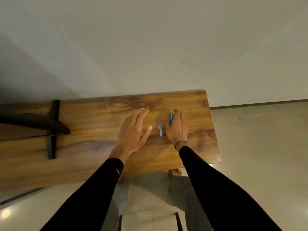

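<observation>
Two small blue stick-shaped things lie on a wooden table (100, 130). One, a blue piece with a pale label (160, 129), lies free between my hands. The other blue piece (171, 117) sits at the thumb side of my right hand (177, 126), whose fingers curl down around it. My left hand (133, 130) hovers flat over the table left of the labelled piece, fingers straight and thumb spread, holding nothing. Both arms wear black sleeves.
A dark monitor stand with a curved arm (53, 129) stands on the table's left part. The table's right edge (215, 130) drops to a pale tiled floor. A plain wall rises behind. My bare feet (174, 172) show under the near edge.
</observation>
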### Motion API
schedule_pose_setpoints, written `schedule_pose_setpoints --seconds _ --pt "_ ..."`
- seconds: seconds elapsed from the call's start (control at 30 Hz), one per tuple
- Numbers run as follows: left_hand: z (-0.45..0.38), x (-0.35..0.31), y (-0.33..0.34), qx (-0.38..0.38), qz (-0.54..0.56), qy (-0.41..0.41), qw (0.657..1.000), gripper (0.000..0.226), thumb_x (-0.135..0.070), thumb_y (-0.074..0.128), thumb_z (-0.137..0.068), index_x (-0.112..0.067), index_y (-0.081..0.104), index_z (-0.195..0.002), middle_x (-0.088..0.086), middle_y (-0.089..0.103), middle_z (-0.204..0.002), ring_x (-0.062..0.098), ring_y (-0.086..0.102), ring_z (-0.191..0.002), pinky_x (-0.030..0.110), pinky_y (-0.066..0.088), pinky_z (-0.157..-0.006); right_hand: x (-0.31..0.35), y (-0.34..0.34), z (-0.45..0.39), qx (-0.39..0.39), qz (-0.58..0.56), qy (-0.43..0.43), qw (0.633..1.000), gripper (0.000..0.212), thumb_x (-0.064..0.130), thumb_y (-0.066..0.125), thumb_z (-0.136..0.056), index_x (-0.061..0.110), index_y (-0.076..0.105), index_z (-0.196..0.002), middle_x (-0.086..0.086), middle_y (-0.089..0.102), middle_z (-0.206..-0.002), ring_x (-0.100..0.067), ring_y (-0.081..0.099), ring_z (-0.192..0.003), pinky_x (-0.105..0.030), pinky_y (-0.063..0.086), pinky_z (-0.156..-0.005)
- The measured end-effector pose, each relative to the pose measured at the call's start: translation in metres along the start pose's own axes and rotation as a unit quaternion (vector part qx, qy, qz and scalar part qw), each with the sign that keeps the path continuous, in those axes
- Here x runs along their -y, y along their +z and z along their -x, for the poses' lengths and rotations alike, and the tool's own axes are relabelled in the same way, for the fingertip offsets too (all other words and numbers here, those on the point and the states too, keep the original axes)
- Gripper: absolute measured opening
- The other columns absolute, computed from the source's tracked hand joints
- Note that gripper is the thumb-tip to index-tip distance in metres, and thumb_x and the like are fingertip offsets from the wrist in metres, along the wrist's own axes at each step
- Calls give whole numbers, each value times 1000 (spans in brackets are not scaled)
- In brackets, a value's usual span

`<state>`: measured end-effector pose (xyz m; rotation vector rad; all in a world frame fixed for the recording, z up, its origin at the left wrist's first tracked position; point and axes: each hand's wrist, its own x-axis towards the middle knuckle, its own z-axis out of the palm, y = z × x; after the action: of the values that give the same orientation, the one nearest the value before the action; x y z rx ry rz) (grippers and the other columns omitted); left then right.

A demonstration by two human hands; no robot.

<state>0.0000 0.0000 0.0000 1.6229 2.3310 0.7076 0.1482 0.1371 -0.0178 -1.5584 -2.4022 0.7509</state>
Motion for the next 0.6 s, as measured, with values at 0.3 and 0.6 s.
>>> schedule_pose_setpoints --seconds 0.3,0.6 --pt "-1 -3 50 -66 156 2 986 42 -35 65 -101 -10 71 -135 3 77 -124 19 73 -110 42 62 -89 -19 23 -11 -68 -120 85 987 26 7 70 -96 4 70 -122 -13 74 -112 -30 70 -102 -45 59 -88" --pt "-19 -21 67 -2 259 -27 965 52 -39 82 -89 -26 73 -138 -12 80 -105 0 76 -88 26 66 -78 -21 10 -6 -90 -375 86 919 13 14 84 -89 12 77 -100 -6 78 -89 -23 79 -83 -42 67 -72"
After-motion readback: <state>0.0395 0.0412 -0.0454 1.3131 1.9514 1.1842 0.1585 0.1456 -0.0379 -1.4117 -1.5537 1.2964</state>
